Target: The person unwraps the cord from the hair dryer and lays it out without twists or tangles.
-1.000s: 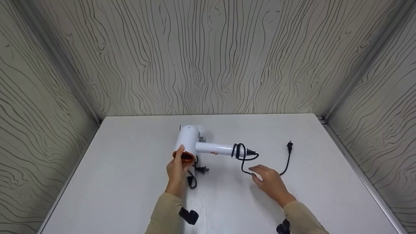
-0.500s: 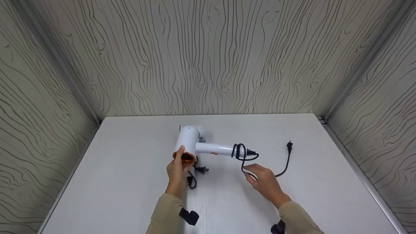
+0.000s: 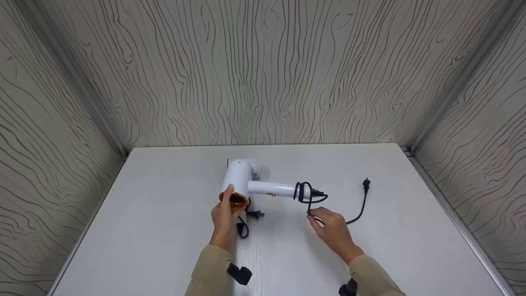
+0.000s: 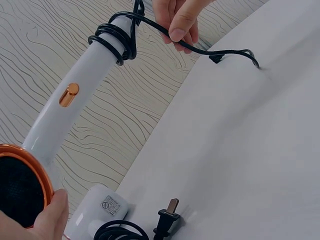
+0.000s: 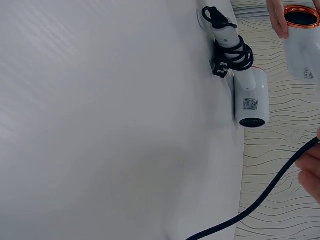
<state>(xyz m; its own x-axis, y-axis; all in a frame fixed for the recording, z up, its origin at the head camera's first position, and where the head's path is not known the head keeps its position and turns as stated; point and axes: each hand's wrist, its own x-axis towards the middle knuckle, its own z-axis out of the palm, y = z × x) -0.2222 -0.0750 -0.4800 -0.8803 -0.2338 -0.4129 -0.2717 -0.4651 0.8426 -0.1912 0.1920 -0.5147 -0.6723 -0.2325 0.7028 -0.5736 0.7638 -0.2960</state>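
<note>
A white hair dryer (image 3: 271, 188) with an orange-rimmed nozzle is held above the table by my left hand (image 3: 222, 218), which grips it around the nozzle end. Its black cord (image 4: 116, 37) is looped several times around the end of the handle. Below that end, my right hand (image 3: 333, 231) pinches the cord between thumb and fingers. From there the cord runs right to its plug (image 3: 366, 184). In the right wrist view, the cord (image 5: 272, 185) hangs from my fingertips (image 5: 310, 170).
A second white hair dryer (image 5: 252, 97) lies on the white table (image 3: 164, 213), behind and beneath the held one, with its own black cord wrapped around its handle and a plug (image 3: 256, 214) sticking out. Patterned walls (image 3: 263, 74) stand behind the table and at both sides.
My right hand has moved left along the cord, closer to the handle end, and now pinches it there. My left hand and the held dryer have hardly moved.
</note>
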